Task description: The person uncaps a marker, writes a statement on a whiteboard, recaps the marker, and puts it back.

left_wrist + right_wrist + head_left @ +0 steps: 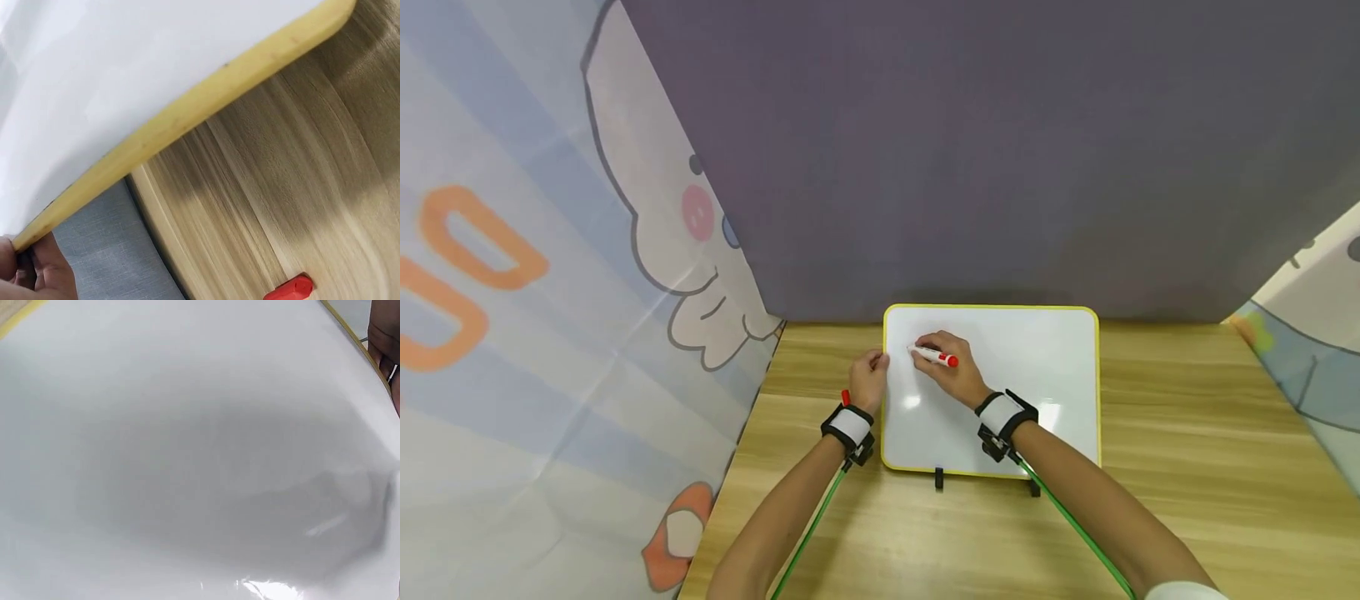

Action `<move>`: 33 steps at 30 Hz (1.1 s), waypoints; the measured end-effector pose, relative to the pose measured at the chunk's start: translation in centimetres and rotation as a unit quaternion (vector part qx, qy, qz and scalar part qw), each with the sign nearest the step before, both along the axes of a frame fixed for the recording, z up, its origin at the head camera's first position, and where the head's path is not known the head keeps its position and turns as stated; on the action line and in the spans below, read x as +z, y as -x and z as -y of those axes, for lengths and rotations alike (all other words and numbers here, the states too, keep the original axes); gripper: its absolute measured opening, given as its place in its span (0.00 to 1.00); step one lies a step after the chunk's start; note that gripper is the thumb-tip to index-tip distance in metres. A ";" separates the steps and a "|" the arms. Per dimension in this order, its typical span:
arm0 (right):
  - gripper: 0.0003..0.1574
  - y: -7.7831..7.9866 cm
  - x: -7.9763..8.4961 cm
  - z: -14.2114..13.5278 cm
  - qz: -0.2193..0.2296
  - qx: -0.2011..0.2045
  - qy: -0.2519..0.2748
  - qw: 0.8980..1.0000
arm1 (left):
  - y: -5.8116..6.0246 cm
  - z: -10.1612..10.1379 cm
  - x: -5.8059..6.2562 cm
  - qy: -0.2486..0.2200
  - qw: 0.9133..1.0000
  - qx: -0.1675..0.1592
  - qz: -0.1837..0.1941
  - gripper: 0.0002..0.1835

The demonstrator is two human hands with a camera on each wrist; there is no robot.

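A whiteboard [1000, 392] with a yellow rim stands propped up on the wooden table. My left hand [868, 379] pinches its left edge, thumb and fingers on either side of the rim, as the left wrist view [47, 269] also shows. Over the board's upper left part, my right hand [955, 367] holds a white marker [934, 355] with a red end. The marker's tip points left at the board; whether it touches is too small to tell. A red cap-like piece [290, 289] lies on the table by my left wrist. The marker is out of the right wrist view, where the board's surface [187, 456] fills most of the picture.
Two black feet [939, 479] stick out below the board's lower edge. The wooden table [1187, 433] extends on both sides. Behind it rises a dark grey panel [970, 167]; printed cloths [572, 333] hang left and right. Green cables [1075, 527] run along both forearms.
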State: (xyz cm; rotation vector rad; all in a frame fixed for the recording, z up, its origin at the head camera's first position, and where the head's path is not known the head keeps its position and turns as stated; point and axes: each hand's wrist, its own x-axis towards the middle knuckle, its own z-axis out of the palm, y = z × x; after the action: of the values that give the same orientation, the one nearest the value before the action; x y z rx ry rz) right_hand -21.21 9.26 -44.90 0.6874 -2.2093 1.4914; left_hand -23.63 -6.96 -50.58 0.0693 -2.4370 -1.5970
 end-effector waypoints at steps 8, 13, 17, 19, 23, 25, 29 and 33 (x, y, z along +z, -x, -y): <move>0.11 -0.7 0.0 -0.1 0.003 -0.012 0.005 1.000 | -0.9 -0.3 0.5 0.004 1.000 0.002 -0.007 0.10; 0.09 -2.6 -1.2 0.1 0.044 0.016 -0.020 0.999 | -1.1 -0.2 0.4 0.019 1.000 -0.002 -0.017 0.10; 0.09 -4.1 -2.4 0.4 0.066 0.056 -0.037 0.996 | -1.0 0.1 0.3 0.026 0.999 0.003 -0.033 0.09; 0.09 -4.2 -2.4 0.3 0.058 0.054 -0.032 0.996 | -1.0 0.1 0.3 0.022 0.999 0.005 -0.033 0.09; 0.09 -3.1 -1.5 -0.4 0.013 0.016 0.012 1.000 | -1.2 0.2 0.6 0.012 1.000 0.008 -0.026 0.09; 0.09 -2.3 -0.9 -0.9 -0.008 -0.004 0.029 1.000 | -1.3 0.1 0.6 0.009 1.000 0.010 -0.019 0.09; 0.09 -1.4 0.1 -1.8 -0.020 -0.024 0.033 0.999 | -1.4 0.0 0.6 0.013 1.000 0.012 -0.013 0.09; 0.08 -1.4 0.2 -2.2 -0.011 -0.041 0.026 0.999 | -1.5 -0.1 0.5 0.012 1.000 0.010 -0.010 0.10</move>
State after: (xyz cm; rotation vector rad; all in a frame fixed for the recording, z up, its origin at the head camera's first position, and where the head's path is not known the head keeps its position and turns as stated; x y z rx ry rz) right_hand -19.79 11.42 -44.66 0.5874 -2.1489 1.4886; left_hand -22.17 -6.85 -50.12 0.0729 -2.4332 -1.5526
